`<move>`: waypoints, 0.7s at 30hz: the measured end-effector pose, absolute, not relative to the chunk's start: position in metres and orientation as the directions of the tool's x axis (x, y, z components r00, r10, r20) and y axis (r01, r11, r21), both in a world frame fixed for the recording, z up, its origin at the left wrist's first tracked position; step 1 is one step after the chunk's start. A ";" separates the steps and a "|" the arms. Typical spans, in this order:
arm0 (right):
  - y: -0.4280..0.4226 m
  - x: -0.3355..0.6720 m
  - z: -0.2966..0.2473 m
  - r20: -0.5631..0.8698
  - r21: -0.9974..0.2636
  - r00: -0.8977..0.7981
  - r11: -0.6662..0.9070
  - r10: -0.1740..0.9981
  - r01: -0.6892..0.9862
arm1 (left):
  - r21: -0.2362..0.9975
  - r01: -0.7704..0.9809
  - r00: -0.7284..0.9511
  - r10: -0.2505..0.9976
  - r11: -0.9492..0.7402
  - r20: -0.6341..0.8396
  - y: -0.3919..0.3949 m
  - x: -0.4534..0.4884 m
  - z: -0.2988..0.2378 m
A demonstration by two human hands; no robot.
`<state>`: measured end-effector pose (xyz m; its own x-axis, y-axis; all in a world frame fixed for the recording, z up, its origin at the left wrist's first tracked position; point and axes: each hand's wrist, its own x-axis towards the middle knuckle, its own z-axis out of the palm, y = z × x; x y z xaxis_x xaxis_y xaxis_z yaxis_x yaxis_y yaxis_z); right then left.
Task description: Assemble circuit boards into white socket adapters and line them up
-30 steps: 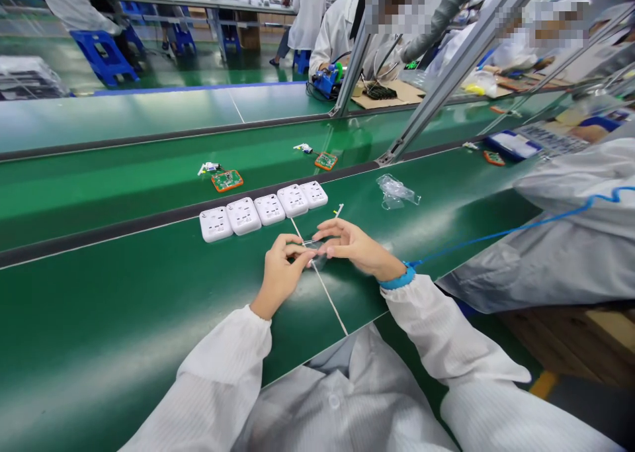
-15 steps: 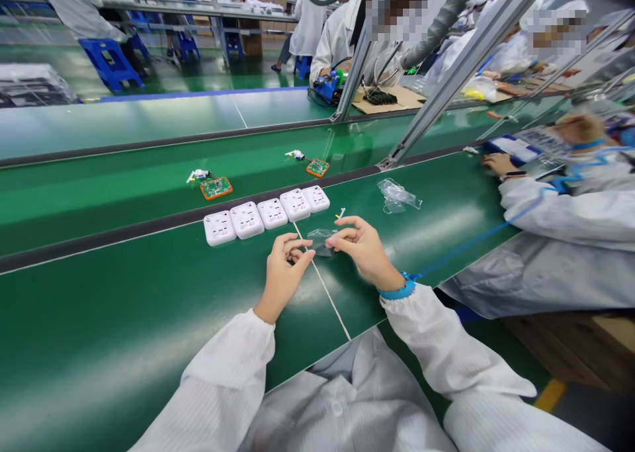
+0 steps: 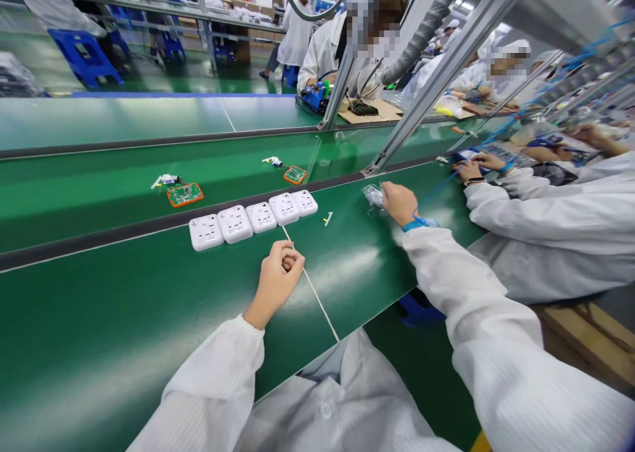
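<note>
We see the right hand [image 3: 399, 204] down on the clear plastic bag [image 3: 373, 196] near the far edge of the green bench [image 3: 124, 326], its hold unclear (fingers mostly hidden). The left hand [image 3: 278, 281] sits clenched mid-bench, nothing visible in it. A light fingertip pinch should suit thin plastic. White sockets [image 3: 253, 218] line the far edge, a small white plug piece [image 3: 327, 218] just beyond them. Since the earlier frame, the hands have parted and the film between them no longer shows.

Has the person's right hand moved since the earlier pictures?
Yes: the right hand has moved to the right in view, farther from the row of white socket panels, and is now at the clear plastic bag.
</note>
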<state>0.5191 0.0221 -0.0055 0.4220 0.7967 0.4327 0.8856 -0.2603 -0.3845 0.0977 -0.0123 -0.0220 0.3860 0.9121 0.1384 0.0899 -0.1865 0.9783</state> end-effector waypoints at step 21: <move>0.021 0.524 -0.049 0.311 -0.086 0.113 -0.091 0.944 0.992 | 0.944 0.192 0.445 0.881 -0.270 0.161 -0.015 0.095 -0.020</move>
<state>0.5245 0.0211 -0.0495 0.1131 0.9436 0.3112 0.9922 -0.0907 -0.0856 0.0947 -0.0153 -0.0200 0.4445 0.8811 0.1614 0.1917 -0.2696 0.9437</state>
